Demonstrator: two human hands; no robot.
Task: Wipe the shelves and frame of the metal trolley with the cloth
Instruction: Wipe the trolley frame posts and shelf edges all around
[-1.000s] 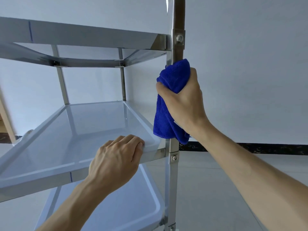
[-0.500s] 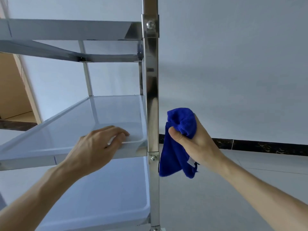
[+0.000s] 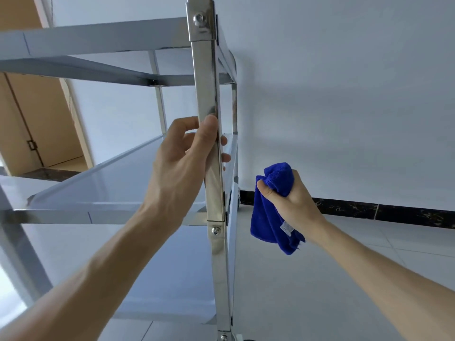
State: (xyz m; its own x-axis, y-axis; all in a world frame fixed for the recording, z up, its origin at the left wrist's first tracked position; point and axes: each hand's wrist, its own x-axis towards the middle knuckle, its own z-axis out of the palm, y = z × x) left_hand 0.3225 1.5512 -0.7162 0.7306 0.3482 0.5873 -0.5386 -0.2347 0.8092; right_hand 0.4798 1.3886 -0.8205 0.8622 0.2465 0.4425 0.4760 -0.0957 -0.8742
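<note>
Beside the trolley post (image 3: 208, 94), right hand (image 3: 293, 203) grips cloth (image 3: 270, 217).

Left hand (image 3: 182, 166) grips trolley post (image 3: 208, 94); right hand (image 3: 293, 200) holds cloth (image 3: 268, 217).

My right hand (image 3: 295, 203) holds a deep blue microfibre cloth (image 3: 268, 217) with a small white tag beside the shiny silver steel trolley (image 3: 209, 82), against a pale grey-white wall (image 3: 344, 94), black marbled skirting (image 3: 394, 214) and a tan wooden door (image 3: 29, 114).

no readable text anywhere; the small white tag (image 3: 286, 227) sewn on the blue microfibre cloth (image 3: 268, 217) is too blurred to make out.
</note>
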